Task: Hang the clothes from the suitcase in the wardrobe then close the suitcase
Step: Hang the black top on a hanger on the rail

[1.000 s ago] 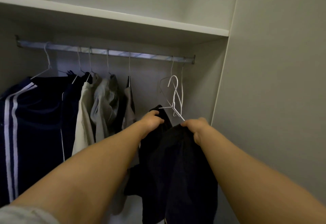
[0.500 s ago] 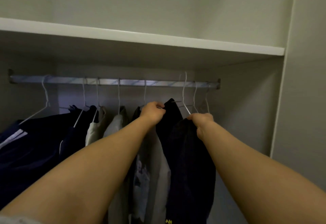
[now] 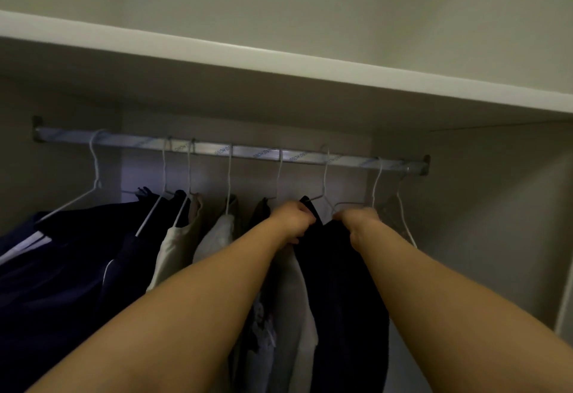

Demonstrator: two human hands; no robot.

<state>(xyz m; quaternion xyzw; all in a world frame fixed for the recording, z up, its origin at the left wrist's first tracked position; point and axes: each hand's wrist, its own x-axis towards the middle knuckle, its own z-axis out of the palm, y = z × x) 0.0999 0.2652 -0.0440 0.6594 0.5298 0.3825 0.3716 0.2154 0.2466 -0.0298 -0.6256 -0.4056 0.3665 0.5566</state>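
A dark garment (image 3: pixel 338 284) hangs on a white wire hanger (image 3: pixel 325 182) whose hook sits over the metal wardrobe rail (image 3: pixel 248 152), right of the middle. My left hand (image 3: pixel 293 222) grips the garment's left shoulder. My right hand (image 3: pixel 356 222) grips its right shoulder. Both arms reach up from the bottom of the view. The suitcase is out of view.
Several garments hang to the left: a navy jacket with white stripes (image 3: pixel 46 256), a cream top (image 3: pixel 176 247), a pale top (image 3: pixel 217 237). Two bare white hangers (image 3: pixel 400 206) hang at the rail's right end. A white shelf (image 3: pixel 279 61) runs above; the wardrobe side wall (image 3: pixel 480 222) stands right.
The dark garment on its hanger went up from chest height and its hook now sits over the rail. My view tilted upward and moved closer to the rail.
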